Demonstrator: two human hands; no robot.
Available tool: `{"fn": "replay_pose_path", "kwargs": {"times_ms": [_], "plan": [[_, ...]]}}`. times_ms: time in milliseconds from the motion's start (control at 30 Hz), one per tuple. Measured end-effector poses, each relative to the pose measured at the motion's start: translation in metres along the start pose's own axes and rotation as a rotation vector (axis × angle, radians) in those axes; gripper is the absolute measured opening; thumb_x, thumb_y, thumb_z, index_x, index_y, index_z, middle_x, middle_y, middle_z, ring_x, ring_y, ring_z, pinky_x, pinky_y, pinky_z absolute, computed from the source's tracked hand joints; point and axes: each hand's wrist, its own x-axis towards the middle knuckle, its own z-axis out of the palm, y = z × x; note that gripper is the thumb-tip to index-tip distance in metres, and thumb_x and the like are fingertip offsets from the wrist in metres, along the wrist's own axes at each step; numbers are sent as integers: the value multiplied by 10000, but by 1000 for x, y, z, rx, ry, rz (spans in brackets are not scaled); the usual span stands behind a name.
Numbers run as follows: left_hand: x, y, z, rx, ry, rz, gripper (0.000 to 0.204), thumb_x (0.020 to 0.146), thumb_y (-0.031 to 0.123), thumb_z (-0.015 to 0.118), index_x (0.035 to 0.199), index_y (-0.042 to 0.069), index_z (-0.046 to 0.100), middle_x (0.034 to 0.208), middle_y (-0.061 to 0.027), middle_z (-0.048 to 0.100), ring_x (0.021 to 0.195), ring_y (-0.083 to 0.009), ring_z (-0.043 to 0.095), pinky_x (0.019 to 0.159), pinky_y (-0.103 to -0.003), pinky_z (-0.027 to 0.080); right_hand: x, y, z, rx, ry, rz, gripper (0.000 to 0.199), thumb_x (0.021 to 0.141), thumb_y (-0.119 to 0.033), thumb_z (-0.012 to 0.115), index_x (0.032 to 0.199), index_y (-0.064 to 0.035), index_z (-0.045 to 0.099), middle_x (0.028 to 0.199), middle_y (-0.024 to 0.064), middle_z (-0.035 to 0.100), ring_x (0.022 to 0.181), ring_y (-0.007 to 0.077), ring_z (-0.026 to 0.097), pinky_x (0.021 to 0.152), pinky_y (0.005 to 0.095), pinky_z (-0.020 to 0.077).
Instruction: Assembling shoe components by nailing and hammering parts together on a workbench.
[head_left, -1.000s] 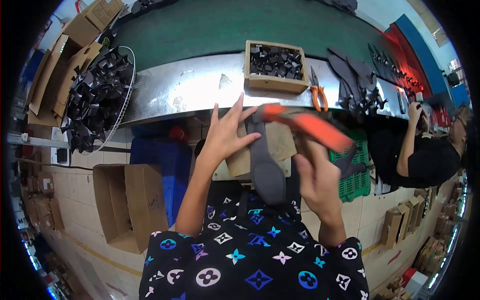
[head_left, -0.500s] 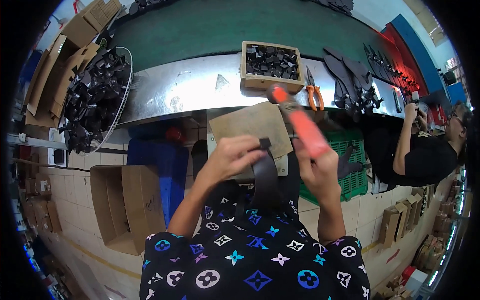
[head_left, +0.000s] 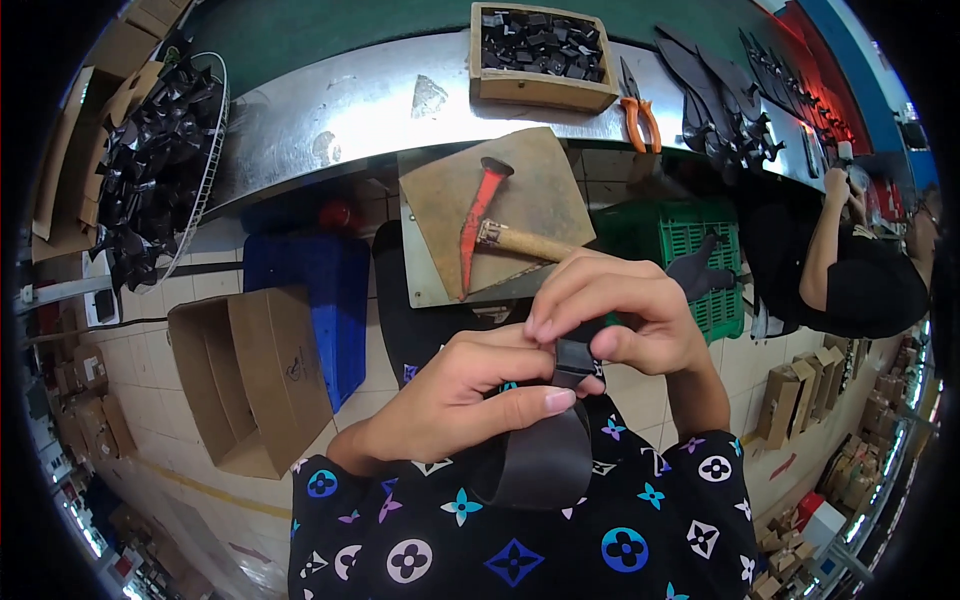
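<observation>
In front of my lap, a curved black strap [head_left: 548, 462] has a small black end piece [head_left: 573, 362] at its upper end. My left hand [head_left: 470, 390] is closed on the strap just below that piece, thumb along its near side. My right hand [head_left: 625, 312] grips the end piece from the other side with thumb and bent fingers; part of the piece is hidden by them. Beyond my hands lies a hammer [head_left: 483, 225] with a red head and wooden handle, resting on a brown board [head_left: 430, 190]. The handle's near end is hidden behind my right hand.
Ahead on the metal bench edge [head_left: 380, 125] stand a wooden box [head_left: 545, 92] of small black pieces, orange-handled pliers [head_left: 638, 115] and black straps [head_left: 705, 85]. A basket [head_left: 222, 120] of black parts, a cardboard box [head_left: 270, 370] and a green crate [head_left: 715, 260] flank me. Another person [head_left: 865, 270] works at right.
My right hand has let go of the hammer, which now lies on the board, and has taken hold of the strap's end piece. The strap has come off the board, closer to me.
</observation>
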Motion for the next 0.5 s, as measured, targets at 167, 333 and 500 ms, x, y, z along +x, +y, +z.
{"fn": "replay_pose_path", "kwargs": {"times_ms": [167, 333, 500], "plan": [[-4, -3, -6, 3, -153, 25, 261, 988, 191, 600, 1038, -57, 665, 1081, -136, 634, 1036, -212, 621, 886, -322, 471, 1, -8, 14, 110, -17, -66, 426, 945, -438, 627, 951, -17, 692, 994, 133, 684, 901, 260, 624, 817, 377, 475], [-6, -3, -2, 53, -154, 32, 282, 987, 206, 601, 1141, -23, 656, 1098, -158, 646, 1076, -281, 617, 917, -337, 468, 3, -8, 10, 162, -113, -139, 340, 877, -327, 715, 1004, -13, 686, 1037, 123, 687, 1004, 285, 626, 919, 377, 464], [-7, -8, 0, 156, -46, 225, 261, 902, 124, 696, 1126, -7, 660, 1134, -177, 656, 1008, -307, 668, 854, -362, 518, 1, -39, 19, -76, -76, -83, 266, 771, -68, 731, 1034, -26, 724, 1138, 140, 721, 1149, 280, 662, 1057, 518, 376]]}}
